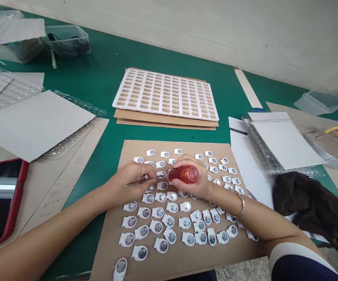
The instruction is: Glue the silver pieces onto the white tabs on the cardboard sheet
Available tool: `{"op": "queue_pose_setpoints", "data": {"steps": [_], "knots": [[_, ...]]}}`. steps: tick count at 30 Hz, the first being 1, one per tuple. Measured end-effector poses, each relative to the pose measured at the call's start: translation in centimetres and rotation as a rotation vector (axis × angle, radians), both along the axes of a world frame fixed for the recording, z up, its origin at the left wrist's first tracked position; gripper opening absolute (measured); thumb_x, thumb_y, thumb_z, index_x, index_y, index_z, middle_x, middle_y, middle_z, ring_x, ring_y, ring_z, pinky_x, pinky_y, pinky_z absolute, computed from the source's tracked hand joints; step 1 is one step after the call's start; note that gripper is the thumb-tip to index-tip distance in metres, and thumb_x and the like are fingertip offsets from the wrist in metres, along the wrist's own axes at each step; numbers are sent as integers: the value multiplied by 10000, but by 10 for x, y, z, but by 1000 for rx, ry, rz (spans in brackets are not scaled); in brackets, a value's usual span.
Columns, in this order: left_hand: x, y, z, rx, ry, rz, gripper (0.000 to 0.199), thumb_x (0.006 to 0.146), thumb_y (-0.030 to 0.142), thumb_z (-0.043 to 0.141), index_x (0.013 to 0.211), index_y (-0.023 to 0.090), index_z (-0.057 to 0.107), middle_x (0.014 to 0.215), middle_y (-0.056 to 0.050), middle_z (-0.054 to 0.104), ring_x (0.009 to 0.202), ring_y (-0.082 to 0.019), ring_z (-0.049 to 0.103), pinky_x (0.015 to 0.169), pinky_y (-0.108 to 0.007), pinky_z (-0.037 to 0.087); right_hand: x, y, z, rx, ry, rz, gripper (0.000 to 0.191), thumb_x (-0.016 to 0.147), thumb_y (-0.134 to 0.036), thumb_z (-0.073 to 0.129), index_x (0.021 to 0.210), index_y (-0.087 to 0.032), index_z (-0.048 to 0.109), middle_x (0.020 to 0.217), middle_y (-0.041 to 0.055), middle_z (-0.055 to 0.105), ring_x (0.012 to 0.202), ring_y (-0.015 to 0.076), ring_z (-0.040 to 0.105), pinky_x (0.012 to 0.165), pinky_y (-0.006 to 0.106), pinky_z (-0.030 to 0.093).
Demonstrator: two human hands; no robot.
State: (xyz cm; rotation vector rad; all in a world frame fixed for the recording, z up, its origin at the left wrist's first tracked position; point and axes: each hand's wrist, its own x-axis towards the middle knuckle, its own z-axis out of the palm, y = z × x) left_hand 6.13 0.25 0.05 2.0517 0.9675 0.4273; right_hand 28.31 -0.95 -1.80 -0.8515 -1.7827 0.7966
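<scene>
My left hand [138, 173] is closed around thin metal tweezers [138, 182], whose tips reach to a small white tab with a round silver disc [161, 175]. Wrapped round a red translucent squeeze bottle [186, 174], my right hand [200, 182] holds it tilted, its narrow end toward the tweezer tips. Whether the bottle touches the tab cannot be made out. Several more such tabs [172, 196] lie in loose rows on a brown cardboard sheet [107, 242] under both hands. My right hand and forearm hide some of them.
Beyond the cardboard, a white gridded tray [139, 90] rests on cardboard sheets. A red-cased phone [19, 203] and white sheets [37, 121] lie left. Dark cloth [309, 203] and bagged white sheets [285, 138] are right. A clear plastic box [69, 35] stands back left.
</scene>
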Motion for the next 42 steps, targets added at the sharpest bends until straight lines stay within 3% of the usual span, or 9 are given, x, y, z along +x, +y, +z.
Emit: {"op": "queue_pose_setpoints", "data": {"steps": [33,42], "knots": [[-1,1,-1,10,-30,-9,117,815,191,527,767,153,627,729,-19,669,625,-122,607,546,-216,433,2,1,0,6,-26,-5,273,684,-294,724,909,-227,584,788,21,611,727,163,594,654,349,525],[-1,0,-2,-48,-41,-25,106,838,185,513,806,176,613,739,21,669,616,-95,604,546,-190,430,-1,1,2,12,-30,-4,238,705,-294,699,894,-222,574,787,22,596,728,161,586,653,350,521]]}}
